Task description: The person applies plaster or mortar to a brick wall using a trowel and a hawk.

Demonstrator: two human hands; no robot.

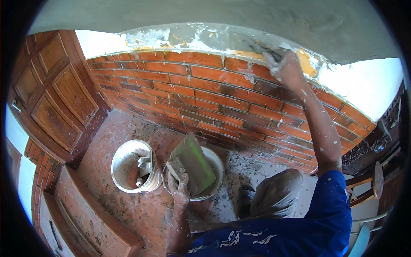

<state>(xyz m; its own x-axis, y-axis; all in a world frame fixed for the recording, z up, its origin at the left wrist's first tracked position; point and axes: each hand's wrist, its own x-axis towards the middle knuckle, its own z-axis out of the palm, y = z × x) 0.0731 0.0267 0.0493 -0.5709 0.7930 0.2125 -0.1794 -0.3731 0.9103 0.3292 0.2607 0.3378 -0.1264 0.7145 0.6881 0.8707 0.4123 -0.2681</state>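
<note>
My right hand (284,68) is closed on a trowel (269,50), mostly hidden by my fingers, against a plastered band (192,38) with white and yellow patches above the red brick wall (205,96). My left hand (180,188) grips a flat mortar board (192,165) with grey mortar and a green streak, tilted over a bucket (216,165) that it partly hides. To its left stands a white bucket (132,180) with tools and a white object inside.
A wooden door (51,94) is at the left, above a step (96,214). The red floor (107,137) is spattered with debris. My bent leg (278,192) is below the wall. Wooden furniture (364,182) stands at the right.
</note>
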